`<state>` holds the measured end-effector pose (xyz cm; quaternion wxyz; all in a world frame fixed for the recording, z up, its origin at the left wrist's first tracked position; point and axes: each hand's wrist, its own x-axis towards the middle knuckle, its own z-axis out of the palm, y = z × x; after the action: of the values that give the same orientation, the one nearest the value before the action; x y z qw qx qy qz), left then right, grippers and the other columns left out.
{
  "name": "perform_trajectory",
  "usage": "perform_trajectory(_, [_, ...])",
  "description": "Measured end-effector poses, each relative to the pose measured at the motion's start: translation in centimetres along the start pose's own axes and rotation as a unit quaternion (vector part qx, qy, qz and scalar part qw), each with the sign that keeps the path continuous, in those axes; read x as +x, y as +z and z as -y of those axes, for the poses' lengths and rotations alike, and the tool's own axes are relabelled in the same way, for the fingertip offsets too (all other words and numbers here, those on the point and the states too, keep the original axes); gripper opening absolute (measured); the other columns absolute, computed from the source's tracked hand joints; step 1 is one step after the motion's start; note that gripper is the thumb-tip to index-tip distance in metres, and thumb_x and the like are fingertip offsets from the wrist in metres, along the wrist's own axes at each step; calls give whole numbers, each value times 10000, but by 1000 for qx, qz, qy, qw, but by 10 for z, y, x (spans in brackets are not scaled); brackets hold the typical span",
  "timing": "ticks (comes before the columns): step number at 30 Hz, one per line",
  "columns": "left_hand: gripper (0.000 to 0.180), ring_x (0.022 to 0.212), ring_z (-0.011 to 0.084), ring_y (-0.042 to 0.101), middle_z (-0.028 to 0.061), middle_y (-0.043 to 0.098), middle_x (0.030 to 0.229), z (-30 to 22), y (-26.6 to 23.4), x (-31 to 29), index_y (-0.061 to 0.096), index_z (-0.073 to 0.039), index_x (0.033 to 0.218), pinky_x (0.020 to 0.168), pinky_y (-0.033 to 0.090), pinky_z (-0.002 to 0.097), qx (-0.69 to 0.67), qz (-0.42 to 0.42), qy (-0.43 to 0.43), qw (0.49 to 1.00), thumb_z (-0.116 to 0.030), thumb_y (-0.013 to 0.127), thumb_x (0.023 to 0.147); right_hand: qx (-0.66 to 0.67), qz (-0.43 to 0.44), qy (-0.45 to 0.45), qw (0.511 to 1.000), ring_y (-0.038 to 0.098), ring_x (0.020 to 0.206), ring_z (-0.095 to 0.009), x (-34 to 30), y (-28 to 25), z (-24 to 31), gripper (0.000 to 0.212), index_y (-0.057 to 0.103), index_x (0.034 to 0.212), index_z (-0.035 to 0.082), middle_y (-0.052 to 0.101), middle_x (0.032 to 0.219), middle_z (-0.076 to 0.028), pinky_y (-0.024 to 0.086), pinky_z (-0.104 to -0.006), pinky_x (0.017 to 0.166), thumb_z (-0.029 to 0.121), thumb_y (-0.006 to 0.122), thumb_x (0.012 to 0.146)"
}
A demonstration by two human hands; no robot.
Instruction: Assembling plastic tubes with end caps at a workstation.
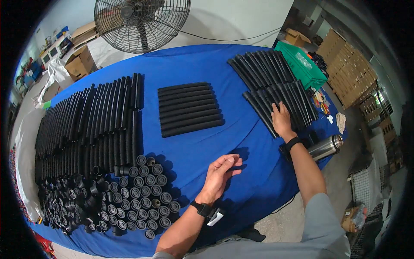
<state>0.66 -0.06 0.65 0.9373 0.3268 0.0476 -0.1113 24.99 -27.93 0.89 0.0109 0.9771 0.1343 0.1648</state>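
Observation:
My right hand (281, 119) rests on the nearer of two rows of black tubes (297, 97) at the right, fingers stretched out and spread over them. Above the blue cloth, left of it, hovers my left hand (221, 175), fingers loosely bent and partly apart, with nothing visible in it. Several black tubes (189, 105) lie side by side in the middle. On the left stands a broad layer of black tubes (99, 108). Nearest to my left hand on that side are many round black caps (144, 190) with ringed tops, grouped close together, some tipped over.
A blue cloth (194, 149) covers the table. A steel flask (325, 147) lies beside my right forearm. The green crate (302, 64) stands at the far right, with small coloured items nearby. A large fan (142, 21) is at the back; cardboard boxes (80, 63) stand behind left.

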Motion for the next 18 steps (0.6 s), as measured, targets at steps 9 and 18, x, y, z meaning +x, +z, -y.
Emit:
perform_trajectory(9, [286,1056,199,624,104,671,1117,-1,0,-1,649,-41,1148,893,509,368,2,1,0,1000,-266,615,975,-4,-8,-6,1000,360,1360,-449,-1,-4,5,424,501,1387,32,366,1471,-312,302,-494,1133,199,497,997])
perform_trajectory(18, [281,1061,202,622,105,664,1125,0,1,0,646,-38,1146,900,509,372,4,-1,-2,1000,-262,601,983,55,-66,-54,995,399,1321,-448,-15,-27,32,511,491,1355,-44,415,1436,-300,302,-513,1128,265,579,957])
